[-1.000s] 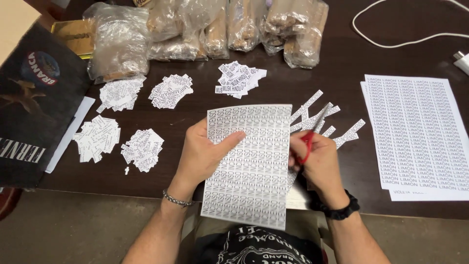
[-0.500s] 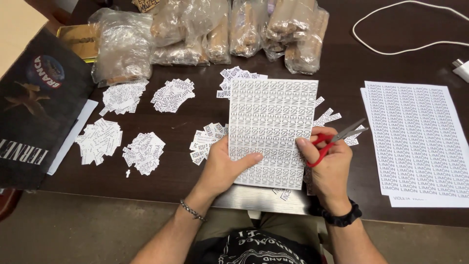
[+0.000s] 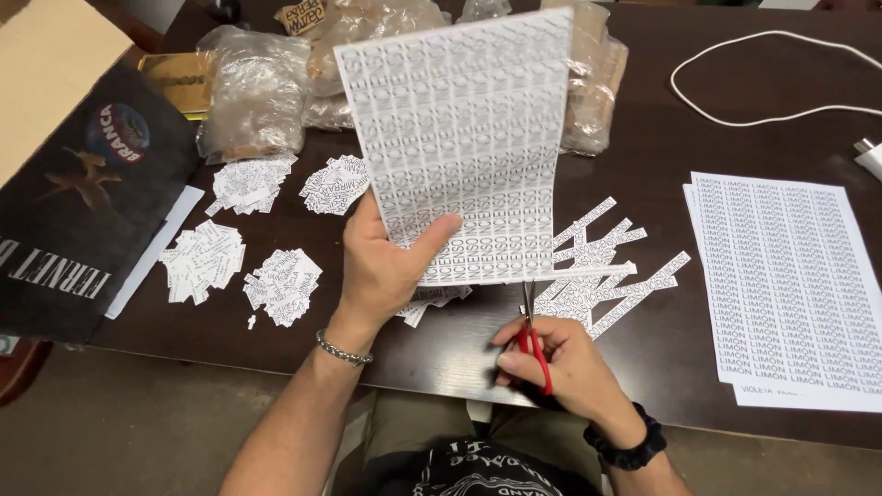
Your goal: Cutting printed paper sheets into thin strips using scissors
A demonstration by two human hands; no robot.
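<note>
My left hand (image 3: 386, 262) grips a white sheet of printed labels (image 3: 469, 138) by its lower left corner and holds it upright above the dark table (image 3: 661, 119). My right hand (image 3: 560, 367) holds red-handled scissors (image 3: 531, 326) just below the sheet's bottom edge, blades pointing up at it. A thin strip hangs along that bottom edge. Cut paper strips (image 3: 616, 266) lie on the table to the right of the sheet.
Piles of small cut labels (image 3: 202, 262) sit at the left. Clear bags (image 3: 253, 96) line the back. A dark cardboard box (image 3: 73, 202) stands at far left. A stack of printed sheets (image 3: 790, 285) lies right, a white cable (image 3: 772, 78) behind it.
My left hand has lifted the sheet from near flat to upright and farther from me. My right hand with the scissors moved left, under the sheet's bottom edge.
</note>
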